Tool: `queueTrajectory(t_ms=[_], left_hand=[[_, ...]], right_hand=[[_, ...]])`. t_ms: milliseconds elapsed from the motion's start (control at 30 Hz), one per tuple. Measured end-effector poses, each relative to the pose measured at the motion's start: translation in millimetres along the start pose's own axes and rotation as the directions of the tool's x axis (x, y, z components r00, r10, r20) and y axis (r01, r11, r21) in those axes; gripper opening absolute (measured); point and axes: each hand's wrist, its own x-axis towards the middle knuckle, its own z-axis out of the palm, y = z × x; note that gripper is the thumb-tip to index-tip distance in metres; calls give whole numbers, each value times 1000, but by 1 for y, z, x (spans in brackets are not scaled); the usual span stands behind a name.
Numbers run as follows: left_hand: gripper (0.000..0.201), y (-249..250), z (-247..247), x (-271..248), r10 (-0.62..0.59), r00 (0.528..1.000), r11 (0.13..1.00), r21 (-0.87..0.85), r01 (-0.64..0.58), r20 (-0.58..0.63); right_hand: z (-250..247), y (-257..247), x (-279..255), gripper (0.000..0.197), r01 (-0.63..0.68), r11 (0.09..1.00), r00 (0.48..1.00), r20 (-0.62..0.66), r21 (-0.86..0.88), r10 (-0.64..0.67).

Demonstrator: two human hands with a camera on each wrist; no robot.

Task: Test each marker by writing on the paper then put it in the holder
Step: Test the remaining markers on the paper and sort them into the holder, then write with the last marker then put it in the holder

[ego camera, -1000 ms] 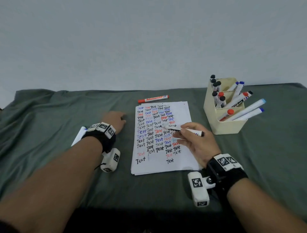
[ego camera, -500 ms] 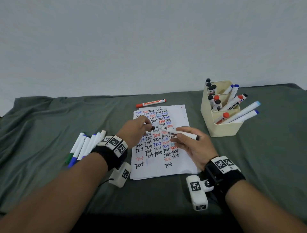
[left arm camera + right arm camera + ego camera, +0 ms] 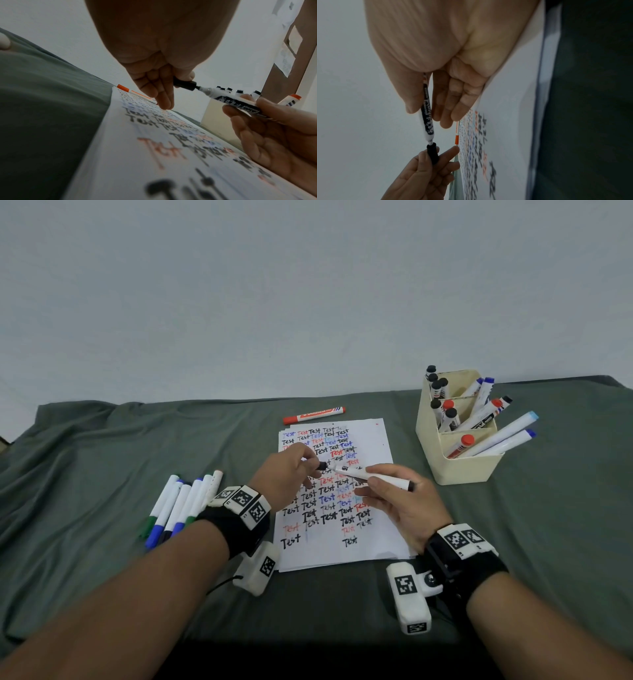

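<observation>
left hand (image 3: 287, 470) pinching cap (image 3: 184, 83), right hand (image 3: 407, 501) gripping marker (image 3: 376, 478)

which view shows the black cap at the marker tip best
The left wrist view: the black plastic cap sits side-on, pinched by the left hand, just meeting the white marker held by the right hand. The right wrist view shows it end-on, partly wrapped by fingers. The head view shows it tiny.

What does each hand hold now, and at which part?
The right hand grips the black marker by its barrel. The left hand pinches the marker's black cap, at the tip.
</observation>
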Motion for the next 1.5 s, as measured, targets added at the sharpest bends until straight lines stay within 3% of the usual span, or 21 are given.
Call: queueTrajectory(t_ms=[167,433,633,700,733,833,933,1133,1233,1300,1400,1500], left_hand=[[13,6,1,-3,57,996,998,-8,-56,66],[15,22,7,-3,74,981,952,281,-124,180],[14,30,-1,5,93,974,919,358,-164,206],[33,26,-1,7,91,973,881,439,-179,213],[52,19,1,8,54,978,841,520,-152,199],[104,-8,8,3,-215,964,651,759,21,158],[121,-23,11,4,-383,893,661,745,87,236],[136,-22,10,10,-452,850,673,729,125,271],[142,-19,8,11,-469,836,679,721,135,285],[142,-16,7,12,-486,823,680,719,145,293],[139,-13,4,11,-493,811,687,712,141,315],[134,-11,2,9,-487,813,693,708,138,319]], right_hand=[[0,2,0,24,-2,1000,1000,7,-15,2],[1,3,1,36,-5,999,1000,-17,-39,5],[1,-2,2,34,-29,999,999,-16,-40,28],[1,-3,2,32,-38,999,999,-39,-25,37],[0,-3,2,29,-43,999,998,-53,-13,43],[0,-3,3,14,-51,999,995,-89,-18,49],[1,-4,3,15,-58,995,993,-108,-80,50],[13,-9,0,48,-21,997,980,-197,-77,5],[32,-23,1,55,54,975,982,-163,-216,-91],[47,-45,4,53,172,938,970,-113,-302,-214],[61,-94,17,58,361,811,905,-37,-460,-423],[57,-151,33,63,419,627,809,-43,-657,-586]])
